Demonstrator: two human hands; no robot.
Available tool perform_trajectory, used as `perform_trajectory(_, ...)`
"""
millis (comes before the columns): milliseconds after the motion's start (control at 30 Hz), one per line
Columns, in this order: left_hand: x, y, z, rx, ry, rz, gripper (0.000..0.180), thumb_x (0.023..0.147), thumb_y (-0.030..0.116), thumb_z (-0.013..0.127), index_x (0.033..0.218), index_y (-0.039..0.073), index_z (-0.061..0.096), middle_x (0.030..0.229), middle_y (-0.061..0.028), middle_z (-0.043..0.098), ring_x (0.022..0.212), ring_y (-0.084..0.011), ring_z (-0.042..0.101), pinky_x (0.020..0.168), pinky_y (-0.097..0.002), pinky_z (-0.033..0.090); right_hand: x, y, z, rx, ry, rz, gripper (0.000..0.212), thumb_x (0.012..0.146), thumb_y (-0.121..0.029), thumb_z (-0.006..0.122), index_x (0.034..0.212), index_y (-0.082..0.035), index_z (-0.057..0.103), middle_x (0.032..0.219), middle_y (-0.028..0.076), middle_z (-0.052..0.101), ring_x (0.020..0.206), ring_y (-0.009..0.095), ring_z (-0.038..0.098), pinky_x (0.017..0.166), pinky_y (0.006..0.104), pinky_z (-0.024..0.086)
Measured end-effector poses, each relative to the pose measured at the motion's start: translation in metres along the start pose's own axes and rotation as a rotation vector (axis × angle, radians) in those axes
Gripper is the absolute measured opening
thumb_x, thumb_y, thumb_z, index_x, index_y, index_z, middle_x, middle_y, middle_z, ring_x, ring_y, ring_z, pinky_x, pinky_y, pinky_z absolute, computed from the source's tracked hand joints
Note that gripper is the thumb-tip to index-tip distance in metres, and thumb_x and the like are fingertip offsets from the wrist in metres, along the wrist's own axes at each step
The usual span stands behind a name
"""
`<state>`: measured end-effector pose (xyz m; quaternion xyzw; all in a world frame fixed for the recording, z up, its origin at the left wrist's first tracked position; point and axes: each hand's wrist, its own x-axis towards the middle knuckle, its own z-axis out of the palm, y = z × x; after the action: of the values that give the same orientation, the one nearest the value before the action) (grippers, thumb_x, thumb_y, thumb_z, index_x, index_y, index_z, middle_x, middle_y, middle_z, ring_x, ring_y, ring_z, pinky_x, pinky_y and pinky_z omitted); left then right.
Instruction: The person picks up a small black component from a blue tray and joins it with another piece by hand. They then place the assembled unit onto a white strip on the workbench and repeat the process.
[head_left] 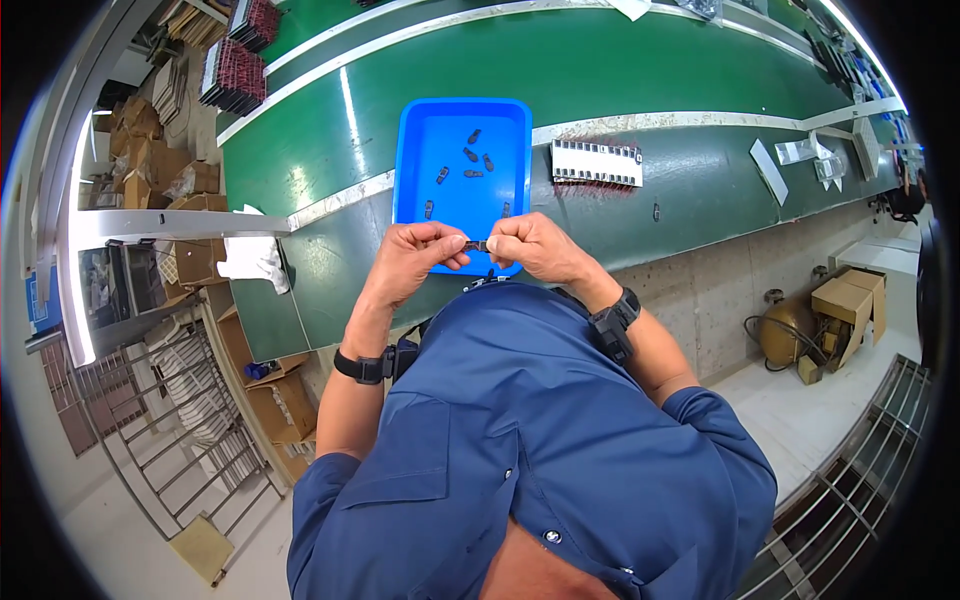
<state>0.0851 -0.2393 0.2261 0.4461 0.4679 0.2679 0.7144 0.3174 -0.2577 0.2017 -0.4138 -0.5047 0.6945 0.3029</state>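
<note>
Over the near end of a blue plastic tray (412, 130), my left hand (415, 255) and my right hand (540, 248) meet fingertip to fingertip. Between them they pinch a small dark part (476, 246), one end in each hand; its exact kind is too small to make out. Several similar small dark parts (471, 154) lie scattered on the tray's floor. To the right of the tray sits a white rack (597, 160) with a row of dark pieces along its top and reddish pins or wires along its lower edge.
One loose small dark piece (657, 212) rests on the green bench (700, 90) right of the rack. Clear plastic bags (800, 151) and a white strip (769, 172) lie farther right. A white cloth (252, 258) hangs at the bench's left end. Red-and-white racks (233, 75) are stacked far left.
</note>
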Motion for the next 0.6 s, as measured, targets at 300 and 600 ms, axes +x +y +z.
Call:
perform_trajectory(300, 0.006, -0.012, 0.003, 0.037, -0.005, 0.140, 0.016, 0.093, 0.005, 0.066, 0.081, -0.003, 0.074, 0.093, -0.0101, 0.069, 0.075, -0.0137, 0.065, 0.068, -0.0265, 0.054, 0.004, 0.009, -0.006, 0.021, -0.015, -0.012, 0.029, 0.094, -0.020, 0.058, 0.072, -0.001, 0.062, 0.064, 0.000, 0.058, 0.063, 0.006, 0.052, 0.057, 0.0264, 0.043)
perform_trajectory(600, 0.012, -0.017, 0.007, 0.069, -0.003, 0.079, 0.013, 0.093, 0.006, 0.065, 0.087, -0.003, 0.072, 0.091, -0.0088, 0.069, 0.075, -0.0126, 0.064, 0.070, -0.0263, 0.053, 0.002, 0.017, -0.008, 0.025, -0.009, 0.013, 0.030, 0.096, -0.023, 0.059, 0.074, -0.003, 0.059, 0.068, -0.003, 0.055, 0.065, 0.005, 0.050, 0.060, 0.0251, 0.044)
